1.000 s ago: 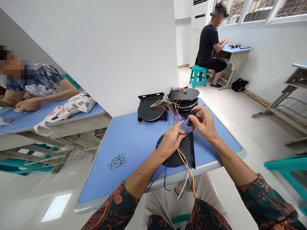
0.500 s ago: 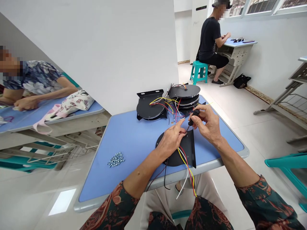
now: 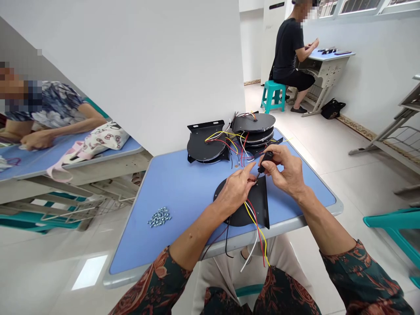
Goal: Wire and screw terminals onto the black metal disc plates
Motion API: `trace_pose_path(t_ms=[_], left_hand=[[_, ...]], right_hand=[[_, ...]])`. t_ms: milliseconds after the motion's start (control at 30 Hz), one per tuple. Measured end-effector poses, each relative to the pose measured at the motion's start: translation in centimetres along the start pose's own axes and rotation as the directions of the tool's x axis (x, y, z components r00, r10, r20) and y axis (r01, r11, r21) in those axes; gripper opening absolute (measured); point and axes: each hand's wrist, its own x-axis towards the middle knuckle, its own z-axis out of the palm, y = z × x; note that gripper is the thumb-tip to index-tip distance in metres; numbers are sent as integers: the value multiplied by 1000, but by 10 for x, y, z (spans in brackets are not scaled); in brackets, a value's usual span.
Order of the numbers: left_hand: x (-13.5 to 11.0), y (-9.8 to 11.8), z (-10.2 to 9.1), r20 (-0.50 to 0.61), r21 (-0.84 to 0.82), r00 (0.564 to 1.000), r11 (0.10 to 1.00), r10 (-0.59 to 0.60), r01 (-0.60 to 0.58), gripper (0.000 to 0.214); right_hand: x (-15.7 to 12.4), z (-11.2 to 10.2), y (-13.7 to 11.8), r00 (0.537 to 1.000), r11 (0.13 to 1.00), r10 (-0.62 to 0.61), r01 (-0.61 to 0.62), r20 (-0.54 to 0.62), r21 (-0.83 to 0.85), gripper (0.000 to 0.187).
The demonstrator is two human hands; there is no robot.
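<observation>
My right hand (image 3: pixel 285 171) is closed around the black handle of a screwdriver (image 3: pixel 266 160), held at a slant with its tip down at the flange side of a round black metal plate (image 3: pixel 243 214). The fingers of my left hand (image 3: pixel 234 190) are pinched together at that tip; a tiny shiny bit shows there, too small to name. My left palm lies over part of the plate. Red, white, yellow and black wires (image 3: pixel 254 221) come out from the plate and hang over the table's front edge.
Small silver screws (image 3: pixel 159 217) lie heaped on the blue table (image 3: pixel 144 183). Behind are another black round unit (image 3: pixel 205 146) and a stack of units (image 3: pixel 254 124) with loose wires. A white wall (image 3: pixel 164 74) borders the table's back. Two people sit at other tables.
Both hands stay in nearly the same place, the screwdriver tip still at the plate. The whole view has shifted slightly.
</observation>
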Motion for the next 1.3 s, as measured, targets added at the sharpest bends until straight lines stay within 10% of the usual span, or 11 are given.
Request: trace_pose_path(t_ms=[1300], left_hand=[[1,3,-1,50,60,998,997,36,-39,49]], right_hand=[[-1,-1,-1,996,996,82,-80,43,-41,27]])
